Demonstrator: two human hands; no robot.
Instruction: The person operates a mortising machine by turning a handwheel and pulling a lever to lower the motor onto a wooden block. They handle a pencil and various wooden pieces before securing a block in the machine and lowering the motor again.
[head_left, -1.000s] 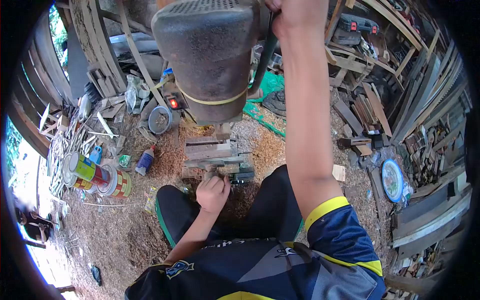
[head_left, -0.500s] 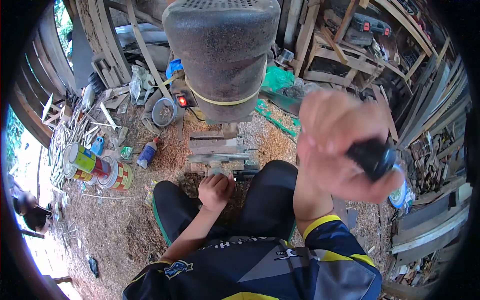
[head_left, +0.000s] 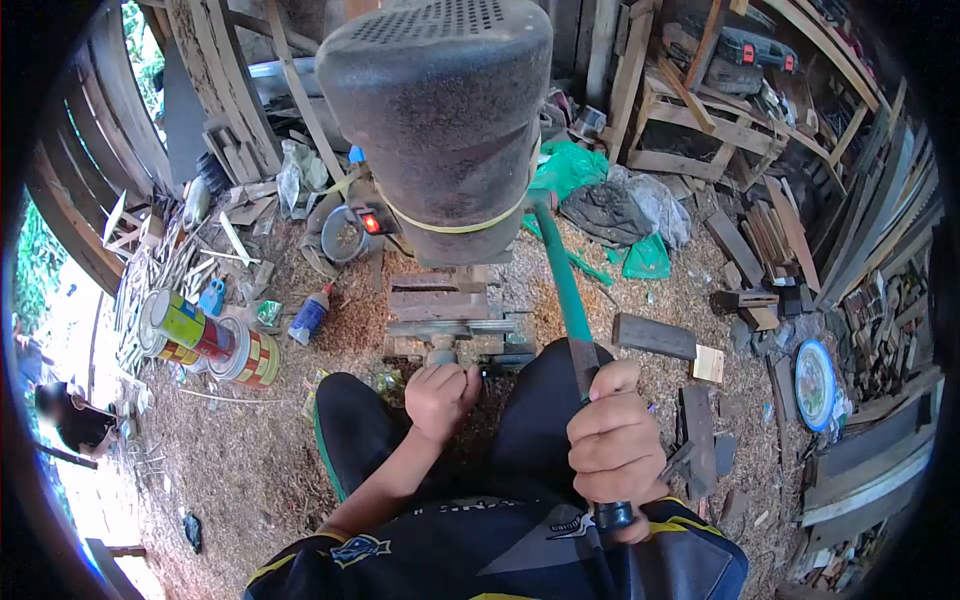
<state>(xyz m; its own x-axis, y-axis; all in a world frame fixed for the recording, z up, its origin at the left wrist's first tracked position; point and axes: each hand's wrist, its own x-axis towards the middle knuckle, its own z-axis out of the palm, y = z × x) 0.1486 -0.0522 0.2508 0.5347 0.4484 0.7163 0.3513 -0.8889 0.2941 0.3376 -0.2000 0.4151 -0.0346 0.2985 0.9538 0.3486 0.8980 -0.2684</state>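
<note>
My right hand (head_left: 618,445) is wrapped round the lower end of a long machine lever (head_left: 565,275). The lever has a green sleeve, and its black end shows below my fist. It runs up to the side of a dark, rusty machine head (head_left: 440,130) with a perforated top and a yellow band. My left hand (head_left: 438,400) is closed at the front of a metal vise (head_left: 450,327), by its round screw end; the part under my fingers is mostly hidden. Behind the vise lies a slotted wooden block (head_left: 437,297) under the head.
A red-lit switch (head_left: 371,223) sits left of the head. On the shavings-covered floor are a bucket (head_left: 345,236), a blue bottle (head_left: 308,316), paint cans (head_left: 243,352), a dark wood block (head_left: 654,336) and a blue-rimmed basin (head_left: 815,385). Another person (head_left: 75,415) is at the far left.
My right hand has come down from close to the camera toward my right thigh, bringing the lever with it. My left hand stays at the vise. The view has shifted slightly.
</note>
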